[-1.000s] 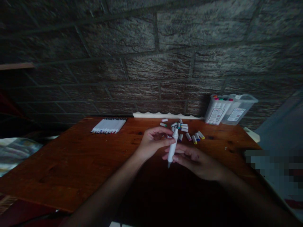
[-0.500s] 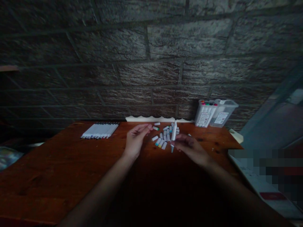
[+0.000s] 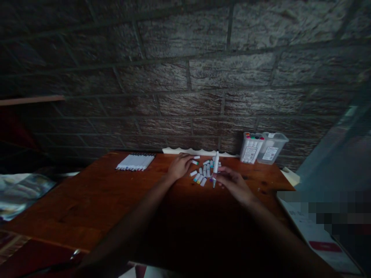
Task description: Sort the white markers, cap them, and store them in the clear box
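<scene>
My right hand (image 3: pixel 233 182) pinches a white marker (image 3: pixel 216 164) near its lower end. The marker stands nearly upright, with a bluish-grey lower end. My left hand (image 3: pixel 180 166) is low over the tabletop, fingers stretched toward a white marker cap (image 3: pixel 196 157); whether they touch it I cannot tell. Another cap with a green end (image 3: pixel 194 162) lies by those fingertips. Between my hands spreads a loose group of white marker caps (image 3: pixel 204 170), several with teal, yellow or green ends. The marker hides part of the group.
A row of white markers (image 3: pixel 135 162) lies side by side on the wooden table (image 3: pixel 87 197). Two clear plastic cases stand at the back right: one with markers (image 3: pixel 250 148), beside another case (image 3: pixel 271 150). A wavy white strip (image 3: pixel 199 151) runs along the brick wall (image 3: pixel 174 104).
My left hand has gone from a raised pinch down to the table, fingers stretched toward the caps. My right hand still holds the marker upright. The view has shifted left and tilted slightly.
</scene>
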`<state>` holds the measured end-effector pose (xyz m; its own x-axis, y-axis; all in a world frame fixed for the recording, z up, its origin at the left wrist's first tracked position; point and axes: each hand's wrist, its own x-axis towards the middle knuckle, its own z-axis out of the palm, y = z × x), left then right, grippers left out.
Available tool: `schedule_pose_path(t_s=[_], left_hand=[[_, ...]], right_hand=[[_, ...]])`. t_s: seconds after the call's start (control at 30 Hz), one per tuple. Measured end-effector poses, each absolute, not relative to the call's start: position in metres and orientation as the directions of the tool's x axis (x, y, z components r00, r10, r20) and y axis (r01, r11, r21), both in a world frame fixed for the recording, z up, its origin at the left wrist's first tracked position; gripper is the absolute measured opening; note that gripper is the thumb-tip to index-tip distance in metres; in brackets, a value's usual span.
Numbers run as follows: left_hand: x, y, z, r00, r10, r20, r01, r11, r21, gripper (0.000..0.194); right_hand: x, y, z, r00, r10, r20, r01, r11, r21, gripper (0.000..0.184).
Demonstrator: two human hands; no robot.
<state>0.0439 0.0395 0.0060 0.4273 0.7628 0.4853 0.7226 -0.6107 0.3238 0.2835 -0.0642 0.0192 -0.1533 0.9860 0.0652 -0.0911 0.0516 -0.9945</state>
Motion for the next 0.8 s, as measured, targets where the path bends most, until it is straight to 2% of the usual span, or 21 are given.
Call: schedule_pose_path(t_s=[0.1,0.17,0.23,0.3,0.37,0.43,0.47,0.53,0.6,0.7,0.8], left_hand=[[0.047,0.048,0.008,0.569,0.718,0.401,0.701,-0.678,0.221,0.031],[0.047,0.052,0.004,0.571,0.736,0.362,0.712,-0.664,0.227,0.033],[0.046,0.053,-0.002,0.531,0.774,0.346,0.722,-0.627,0.294,0.035],[0.044,0.050,-0.005,0.435,0.820,0.372,0.690,-0.569,0.447,0.033],[0.042,0.041,-0.003,0.266,0.877,0.399,0.536,-0.479,0.695,0.032],[0.042,0.027,0.004,0.106,0.947,0.304,0.187,-0.319,0.929,0.036],[0.042,0.019,0.008,0.134,0.973,0.186,-0.020,-0.185,0.983,0.043],[0.046,0.004,0.019,0.287,0.957,0.033,-0.345,0.072,0.936,0.053],[0.051,-0.007,0.027,0.351,0.936,0.028,-0.517,0.169,0.839,0.051],[0.058,-0.014,0.033,0.371,0.927,0.053,-0.621,0.206,0.756,0.039],[0.063,-0.016,0.034,0.344,0.937,0.051,-0.648,0.198,0.735,0.030]], right_hand=[[0.283,-0.064,0.017,-0.131,0.990,0.056,-0.101,0.043,-0.994,0.038],[0.282,-0.064,0.016,-0.118,0.992,0.052,-0.114,0.038,-0.993,0.039],[0.280,-0.064,0.016,-0.111,0.992,0.052,-0.124,0.038,-0.992,0.039],[0.279,-0.064,0.016,-0.105,0.993,0.048,-0.126,0.035,-0.991,0.038],[0.278,-0.065,0.017,-0.117,0.992,0.051,-0.119,0.037,-0.992,0.036],[0.276,-0.068,0.017,-0.155,0.986,0.069,-0.110,0.052,-0.993,0.033],[0.275,-0.070,0.018,-0.184,0.979,0.082,-0.106,0.063,-0.992,0.031],[0.270,-0.076,0.018,-0.241,0.965,0.106,-0.098,0.084,-0.992,0.026],[0.266,-0.082,0.018,-0.289,0.951,0.114,-0.071,0.097,-0.993,0.022],[0.261,-0.087,0.017,-0.327,0.939,0.112,0.002,0.119,-0.993,0.021],[0.260,-0.088,0.017,-0.341,0.931,0.128,0.062,0.158,-0.985,0.020]])
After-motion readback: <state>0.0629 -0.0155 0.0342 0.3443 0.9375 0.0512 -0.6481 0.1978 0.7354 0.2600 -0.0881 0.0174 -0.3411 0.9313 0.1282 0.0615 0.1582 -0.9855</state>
